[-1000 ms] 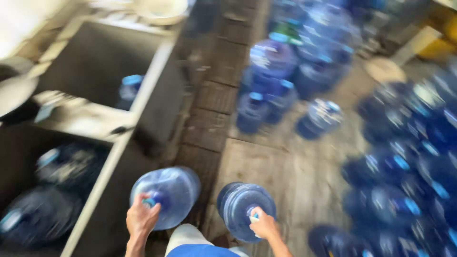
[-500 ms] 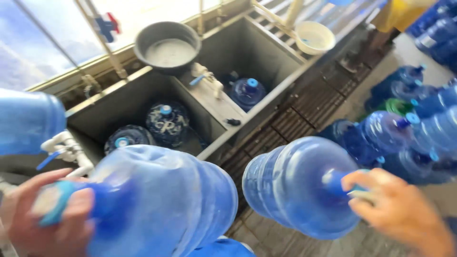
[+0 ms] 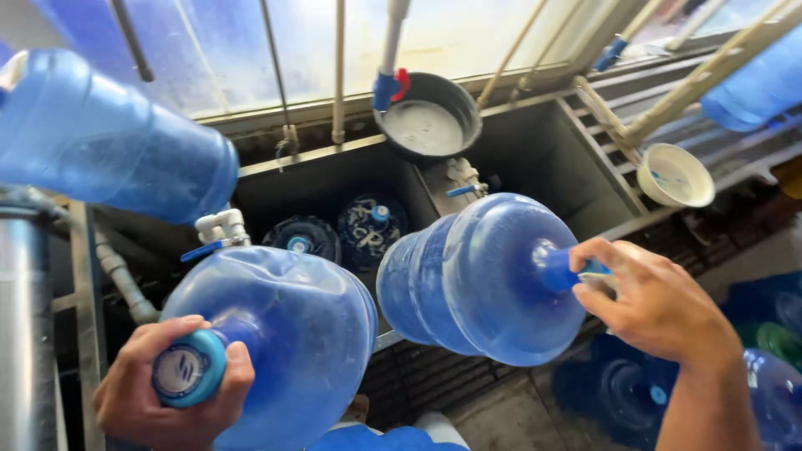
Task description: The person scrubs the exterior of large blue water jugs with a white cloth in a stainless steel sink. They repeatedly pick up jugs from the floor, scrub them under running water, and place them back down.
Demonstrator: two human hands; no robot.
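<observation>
Nearest the camera, left side: the left hand [image 3: 171,392] wraps its fingers tight round the capped neck of a big blue water jug [image 3: 276,334], thumb and fingers closed under the light-blue cap [image 3: 188,374]; gripping the neck is what lets one hand carry so bulky a bottle, which hangs tipped with its base pointing away toward the sink.
Nearest the camera, right side: the right hand [image 3: 656,305] holds a second blue jug [image 3: 484,280] the same way, fingers curled and pressed together round its blue neck [image 3: 568,269], the body lying nearly level with its bottom toward the trough.
Between the two: the jugs are just beside each other, apart or barely touching, I cannot tell which.
Below: a dark floor grate [image 3: 434,367] runs along the sink front, and more blue bottles [image 3: 752,376] stand on the floor at the right.
Middle distance: a deep grey wash trough [image 3: 543,159] holds two jugs, neck up, in its left bay [image 3: 342,234], beside a white tap [image 3: 219,227].
On the rim: a dark basin [image 3: 428,125] with pale contents sits on the divider; a white bowl [image 3: 675,175] rests at the right edge.
Upper left: another blue jug [image 3: 109,142] lies tilted on a rack.
Farthest: pipes with a blue valve [image 3: 386,88] run down before a bright window [image 3: 251,42].
</observation>
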